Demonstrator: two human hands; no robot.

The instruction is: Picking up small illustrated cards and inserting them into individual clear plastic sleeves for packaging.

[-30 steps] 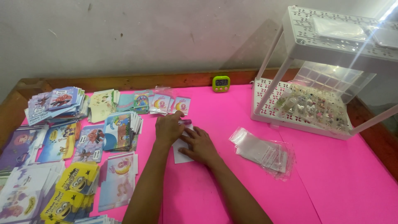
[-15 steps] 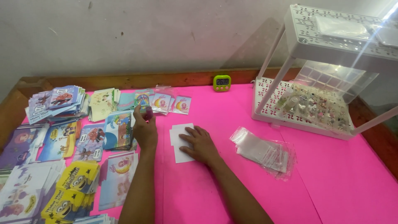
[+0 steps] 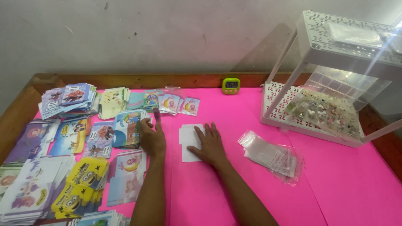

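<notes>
A white plastic rack [image 3: 335, 79] with holes in its shelves stands at the right of the pink table [image 3: 335, 184]. Its low shelf is full of tiny trinkets [image 3: 326, 111], too small to tell apart. A clear box [image 3: 343, 83] sits just above them. A pile of clear plastic bags [image 3: 272, 155] lies near the rack.

The right hand [image 3: 209, 144] lies flat with its fingers spread, pressing down on some white cards [image 3: 189, 136] in the middle of the table. The left hand [image 3: 151, 136] rests by a stack of picture cards [image 3: 125, 127], loosely curled, with one finger sticking up. That finger has a dark tip. It holds nothing.

A moment ago the left hand was up higher by the far row of cards. Now it has come back closer to the person. The right hand has stayed on the white cards.

A small green timer [image 3: 231, 85] sits at the far edge.
</notes>
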